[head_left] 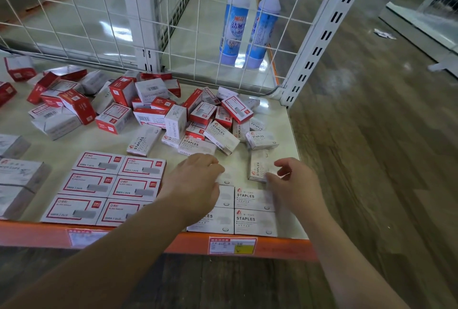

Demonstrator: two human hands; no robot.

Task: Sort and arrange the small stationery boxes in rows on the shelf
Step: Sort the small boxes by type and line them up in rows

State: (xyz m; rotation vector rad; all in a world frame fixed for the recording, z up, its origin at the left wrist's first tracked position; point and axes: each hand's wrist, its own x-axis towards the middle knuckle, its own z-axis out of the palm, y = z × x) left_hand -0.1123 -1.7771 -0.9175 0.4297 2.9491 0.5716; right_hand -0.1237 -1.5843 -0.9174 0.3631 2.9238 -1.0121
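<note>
Both hands work near the front right corner of the shelf [292, 135]. Left hand [195, 184] lies palm down with its fingers curled over a white box [224, 176] that is mostly hidden, so I cannot tell if it grips the box or just rests on it. Right hand [295, 184] pinches a white staples box [259, 167] at its near end between thumb and fingers; this box lies flat, with its long side pointing to the back of the shelf.

Just in front of the hands, along the orange front edge [37, 234], white staples boxes [255, 222] lie flat in neat rows, touching each other. To their left, red-framed staple boxes [111, 182] lie in a tidy block, two across and three deep. Gray-white boxes [19, 177] sit at the left edge.

Farther back, a messy pile of red and white boxes [148, 107] spreads across the middle of the shelf, some tilted, some on top of others.

Behind the shelf stands a white wire grid [99, 23]. Two blue bottles with red caps [250, 23] stand upright behind it. A price label [231, 245] is stuck on the front edge
</note>
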